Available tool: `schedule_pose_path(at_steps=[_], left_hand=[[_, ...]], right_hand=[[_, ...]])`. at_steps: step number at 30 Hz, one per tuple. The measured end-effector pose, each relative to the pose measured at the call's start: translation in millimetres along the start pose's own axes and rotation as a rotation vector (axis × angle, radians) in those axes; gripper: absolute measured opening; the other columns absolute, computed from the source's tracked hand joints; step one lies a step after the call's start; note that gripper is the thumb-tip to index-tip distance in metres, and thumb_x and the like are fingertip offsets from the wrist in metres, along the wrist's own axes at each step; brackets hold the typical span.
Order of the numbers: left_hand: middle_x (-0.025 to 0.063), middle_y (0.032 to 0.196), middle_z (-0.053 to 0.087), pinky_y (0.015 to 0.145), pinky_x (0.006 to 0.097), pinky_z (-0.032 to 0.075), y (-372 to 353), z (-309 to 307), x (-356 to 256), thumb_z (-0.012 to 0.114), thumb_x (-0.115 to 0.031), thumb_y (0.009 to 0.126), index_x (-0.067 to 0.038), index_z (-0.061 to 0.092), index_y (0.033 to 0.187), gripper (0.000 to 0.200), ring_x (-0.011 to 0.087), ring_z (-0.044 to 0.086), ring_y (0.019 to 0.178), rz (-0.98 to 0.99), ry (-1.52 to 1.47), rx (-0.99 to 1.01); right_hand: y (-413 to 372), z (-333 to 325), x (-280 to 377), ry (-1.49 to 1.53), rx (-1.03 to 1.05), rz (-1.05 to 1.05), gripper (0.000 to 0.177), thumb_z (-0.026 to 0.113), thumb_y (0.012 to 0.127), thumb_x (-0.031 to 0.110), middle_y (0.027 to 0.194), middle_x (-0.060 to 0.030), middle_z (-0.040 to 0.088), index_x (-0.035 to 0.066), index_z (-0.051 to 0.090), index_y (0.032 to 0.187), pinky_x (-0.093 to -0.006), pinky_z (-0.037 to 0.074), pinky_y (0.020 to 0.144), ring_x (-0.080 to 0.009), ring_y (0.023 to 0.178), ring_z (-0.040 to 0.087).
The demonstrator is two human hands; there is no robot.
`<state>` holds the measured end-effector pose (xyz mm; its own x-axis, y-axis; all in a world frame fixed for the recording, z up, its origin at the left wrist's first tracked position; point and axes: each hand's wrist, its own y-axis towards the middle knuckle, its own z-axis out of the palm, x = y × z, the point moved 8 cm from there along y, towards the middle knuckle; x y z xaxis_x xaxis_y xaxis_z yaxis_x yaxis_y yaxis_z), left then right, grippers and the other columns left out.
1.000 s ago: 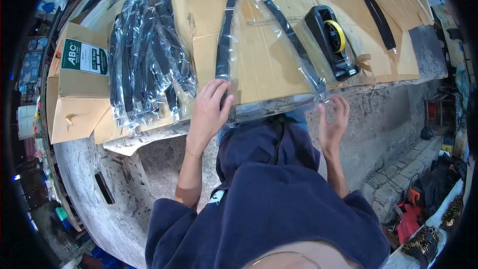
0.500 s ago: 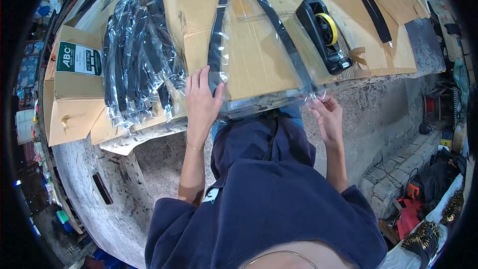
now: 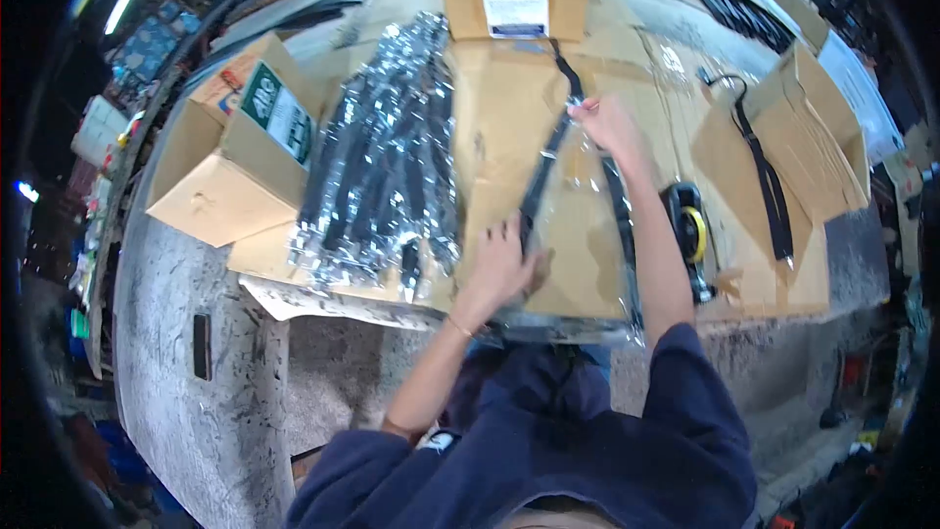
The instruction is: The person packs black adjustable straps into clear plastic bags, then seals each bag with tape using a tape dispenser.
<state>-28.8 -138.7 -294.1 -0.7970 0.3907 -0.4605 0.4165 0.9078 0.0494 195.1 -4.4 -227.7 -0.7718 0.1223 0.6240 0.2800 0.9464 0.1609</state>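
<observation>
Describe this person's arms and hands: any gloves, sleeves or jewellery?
No gloves: the left hand and right hand are bare. Loose dark navy sleeves, the left sleeve and right sleeve, end about the elbow, leaving the forearms uncovered. A thin bracelet circles the left wrist. No watch shows.

The left hand (image 3: 504,269) presses flat on a plastic bag (image 3: 578,230) holding black straps (image 3: 537,191); the right hand (image 3: 605,122) pinches its far end.

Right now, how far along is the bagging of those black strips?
Done: a pile of bagged strips. In hand: the left hand presses one clear bag down, the right hand grips its far end. Probably left: the bare strip on the right.
</observation>
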Motion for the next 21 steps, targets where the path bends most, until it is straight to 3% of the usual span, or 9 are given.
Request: schedule_pose_path(at_steps=[3,5,9,11,12,14,16,18,21], left_hand=[[0.0297,0.127,0.050,0.100,0.0470,0.040,-16,-6,8,0.061,-0.037,0.087,0.003,0.035,0.139,0.071,0.0444,0.049,0.116,0.020,-0.162,-0.076],[0.0293,0.125,0.052,0.101,0.0454,0.039,-24,-6,14,0.064,-0.035,0.087,0.001,0.037,0.139,0.069,0.0430,0.048,0.118,0.000,-0.333,-0.106],[0.0160,0.117,0.062,0.092,0.0339,0.048,-21,-12,42,0.063,-0.024,0.092,0.002,0.049,0.129,0.047,0.0230,0.060,0.109,-0.080,-0.799,-0.014],[0.0103,0.109,0.066,0.089,0.0299,0.048,-17,-65,32,0.062,-0.021,0.093,0.002,0.061,0.116,0.033,0.0143,0.061,0.103,-0.139,-0.846,0.018],[0.0096,0.103,0.067,0.086,0.0284,0.048,-5,-91,27,0.062,-0.021,0.094,0.002,0.064,0.110,0.028,0.0134,0.060,0.099,0.007,-0.777,-0.132],[0.0078,0.099,0.067,0.080,0.0266,0.047,22,-143,7,0.060,-0.020,0.094,0.002,0.065,0.109,0.027,0.0123,0.060,0.093,0.108,-0.708,-0.228],[0.0089,0.092,0.068,0.074,0.0278,0.048,59,-184,-16,0.059,-0.023,0.094,0.003,0.066,0.107,0.030,0.0131,0.061,0.083,0.203,-0.617,-0.335],[0.0151,0.098,0.068,0.082,0.0309,0.049,99,-205,-40,0.060,-0.029,0.093,0.004,0.062,0.116,0.040,0.0188,0.063,0.089,0.246,-0.581,-0.328],[0.0167,0.102,0.066,0.089,0.0328,0.048,134,-227,-81,0.063,-0.029,0.090,0.004,0.056,0.124,0.048,0.0217,0.062,0.099,0.410,-0.530,-0.430]], right_hand=[[85,46,-17,-0.247,-0.003,0.115,0.040,0.066,0.080,0.036,0.101,-0.0213,0.068,0.000,0.068,0.096,-0.0445,0.050,0.086,-0.0372,0.099,0.064],[118,76,-42,-0.259,-0.110,0.053,0.044,0.070,0.078,0.039,0.096,-0.0230,0.069,0.001,0.068,0.099,-0.0456,0.053,0.078,-0.0404,0.092,0.066],[148,76,-34,-0.285,-0.028,0.033,0.042,0.069,0.077,0.033,0.097,-0.0229,0.068,0.001,0.065,0.104,-0.0425,0.055,0.074,-0.0365,0.088,0.068],[145,47,-4,0.356,0.037,-0.030,0.022,0.058,0.078,0.006,0.089,-0.0237,0.067,-0.009,0.065,0.093,-0.0413,0.055,0.076,-0.0324,0.086,0.068],[143,27,9,0.346,0.034,-0.026,0.022,0.058,0.078,0.006,0.089,-0.0237,0.067,-0.009,0.065,0.093,-0.0413,0.055,0.076,-0.0324,0.086,0.068],[139,8,40,0.869,0.347,0.110,0.020,0.051,0.083,0.003,0.088,-0.0225,0.066,-0.012,0.062,0.091,-0.0395,0.055,0.073,-0.0275,0.083,0.067],[122,-32,86,0.971,0.394,0.016,0.021,0.047,0.087,0.004,0.091,-0.0239,0.066,-0.012,0.061,0.092,-0.0383,0.056,0.074,-0.0275,0.083,0.068],[95,-75,144,1.064,0.451,-0.101,0.023,0.044,0.091,0.005,0.093,-0.0253,0.066,-0.011,0.060,0.093,-0.0371,0.056,0.074,-0.0274,0.083,0.069],[62,-128,201,0.977,0.376,-0.203,0.046,0.039,0.101,0.030,0.099,-0.0263,0.066,-0.013,0.056,0.102,-0.0382,0.056,0.082,-0.0301,0.087,0.069]])
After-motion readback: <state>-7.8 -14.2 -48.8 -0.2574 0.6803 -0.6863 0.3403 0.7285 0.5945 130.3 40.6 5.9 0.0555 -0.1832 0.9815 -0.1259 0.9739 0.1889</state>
